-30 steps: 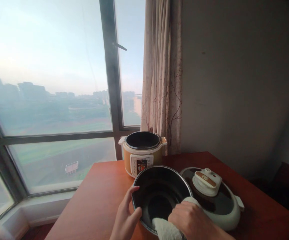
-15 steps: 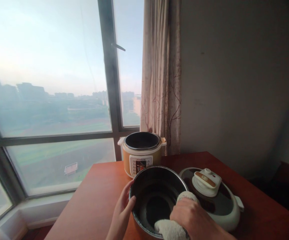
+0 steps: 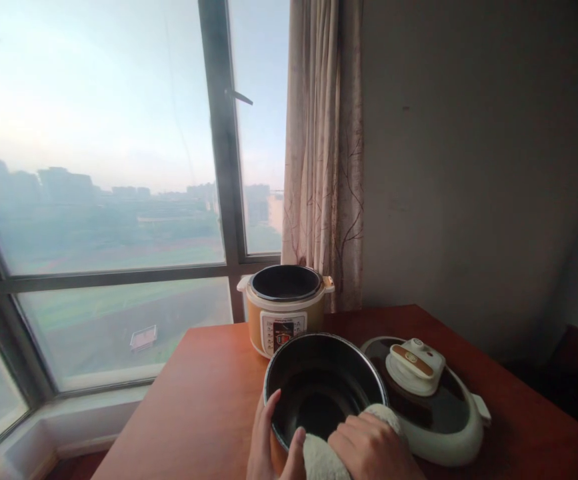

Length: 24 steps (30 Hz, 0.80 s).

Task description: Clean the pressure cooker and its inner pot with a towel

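A dark inner pot (image 3: 319, 360) is tilted towards me at the front of the table, so its black inside shows. My left hand (image 3: 275, 443) holds it at the near left of the rim, one finger over the edge and the thumb apart, close to the cloth. In my right hand (image 3: 371, 445) is a bunched pale cloth (image 3: 323, 459), pressed over the near right rim. Parts of the cloth stick out on both sides of the fist. The pot's lower outside is mostly hidden by my hands.
Behind the pot stands a gold and white electric pressure cooker (image 3: 286, 307) without its lid. Its round lid (image 3: 436, 443), with a white and brown handle, lies to the right on the reddish wooden table (image 3: 183, 407). A window (image 3: 119, 320) and a curtain (image 3: 321, 167) are beyond.
My left hand has shifted right and down along the rim, nearer the cloth. The pot has moved slightly right. My right hand and the cloth are now lower, at the near rim.
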Each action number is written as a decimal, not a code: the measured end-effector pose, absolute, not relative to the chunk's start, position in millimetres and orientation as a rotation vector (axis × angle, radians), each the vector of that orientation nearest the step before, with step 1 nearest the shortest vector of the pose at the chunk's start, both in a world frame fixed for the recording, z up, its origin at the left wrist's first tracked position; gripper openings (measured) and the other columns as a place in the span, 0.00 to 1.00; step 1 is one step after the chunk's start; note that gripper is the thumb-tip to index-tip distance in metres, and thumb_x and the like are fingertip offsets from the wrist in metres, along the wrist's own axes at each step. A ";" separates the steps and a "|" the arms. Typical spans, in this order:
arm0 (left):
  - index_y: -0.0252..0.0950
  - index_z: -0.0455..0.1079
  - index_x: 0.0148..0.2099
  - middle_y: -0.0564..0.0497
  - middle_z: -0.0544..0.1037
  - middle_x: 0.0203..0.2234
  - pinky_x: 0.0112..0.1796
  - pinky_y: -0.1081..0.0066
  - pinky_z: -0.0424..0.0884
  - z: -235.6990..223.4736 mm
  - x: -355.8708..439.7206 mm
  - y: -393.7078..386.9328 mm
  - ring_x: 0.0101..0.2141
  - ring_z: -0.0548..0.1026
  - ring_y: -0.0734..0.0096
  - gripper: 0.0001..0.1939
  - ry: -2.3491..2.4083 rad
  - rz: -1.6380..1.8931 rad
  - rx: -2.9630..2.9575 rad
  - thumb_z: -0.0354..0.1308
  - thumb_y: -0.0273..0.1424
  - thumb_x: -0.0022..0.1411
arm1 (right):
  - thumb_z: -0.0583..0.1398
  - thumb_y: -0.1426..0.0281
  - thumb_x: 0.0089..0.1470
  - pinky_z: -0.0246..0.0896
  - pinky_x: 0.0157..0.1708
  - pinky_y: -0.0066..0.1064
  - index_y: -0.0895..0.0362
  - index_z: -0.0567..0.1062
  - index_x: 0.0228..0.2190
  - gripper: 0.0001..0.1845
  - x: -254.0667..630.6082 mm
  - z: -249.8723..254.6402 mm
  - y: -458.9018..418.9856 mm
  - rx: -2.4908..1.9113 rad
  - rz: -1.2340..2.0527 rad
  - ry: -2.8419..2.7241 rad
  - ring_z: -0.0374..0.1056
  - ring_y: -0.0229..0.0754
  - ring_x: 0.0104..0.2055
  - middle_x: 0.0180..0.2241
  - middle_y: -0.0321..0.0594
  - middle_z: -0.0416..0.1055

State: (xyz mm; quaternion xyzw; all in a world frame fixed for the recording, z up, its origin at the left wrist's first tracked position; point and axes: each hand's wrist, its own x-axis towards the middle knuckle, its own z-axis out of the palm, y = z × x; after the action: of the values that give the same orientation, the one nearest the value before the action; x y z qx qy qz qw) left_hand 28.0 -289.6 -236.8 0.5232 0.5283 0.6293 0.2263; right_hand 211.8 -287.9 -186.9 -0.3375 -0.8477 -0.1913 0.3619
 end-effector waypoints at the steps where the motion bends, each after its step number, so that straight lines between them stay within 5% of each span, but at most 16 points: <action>1: 0.40 0.71 0.57 0.43 0.74 0.57 0.61 0.52 0.62 -234.8 25.7 -289.1 0.60 0.68 0.47 0.25 1.466 1.723 1.430 0.58 0.45 0.60 | 0.57 0.74 0.54 0.40 0.26 0.35 0.52 0.64 0.23 0.10 210.2 -186.5 -288.0 -0.865 -0.502 -2.174 0.59 0.39 0.22 0.20 0.31 0.67; 16: 0.38 0.75 0.43 0.49 0.79 0.38 0.47 0.62 0.68 -187.3 -33.6 -255.1 0.43 0.74 0.53 0.19 1.201 1.184 1.582 0.56 0.29 0.47 | 0.56 0.79 0.52 0.41 0.25 0.35 0.53 0.64 0.24 0.10 221.8 -192.5 -291.5 -0.786 -0.563 -2.378 0.61 0.37 0.22 0.20 0.29 0.67; 24: 0.40 0.75 0.44 0.53 0.78 0.40 0.41 0.68 0.66 -155.7 -47.0 -229.6 0.43 0.72 0.58 0.21 0.979 0.986 1.467 0.57 0.28 0.45 | 0.63 0.72 0.48 0.50 0.33 0.31 0.53 0.66 0.25 0.09 254.9 -166.6 -285.1 -0.809 -0.238 -2.530 0.67 0.37 0.30 0.25 0.30 0.72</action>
State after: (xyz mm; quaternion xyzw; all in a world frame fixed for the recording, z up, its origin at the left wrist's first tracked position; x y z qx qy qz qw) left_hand -47.0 -229.6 -155.7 0.6150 0.4104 0.4133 0.5315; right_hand 254.9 -285.1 -166.6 -0.2950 -0.9221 -0.0868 0.2349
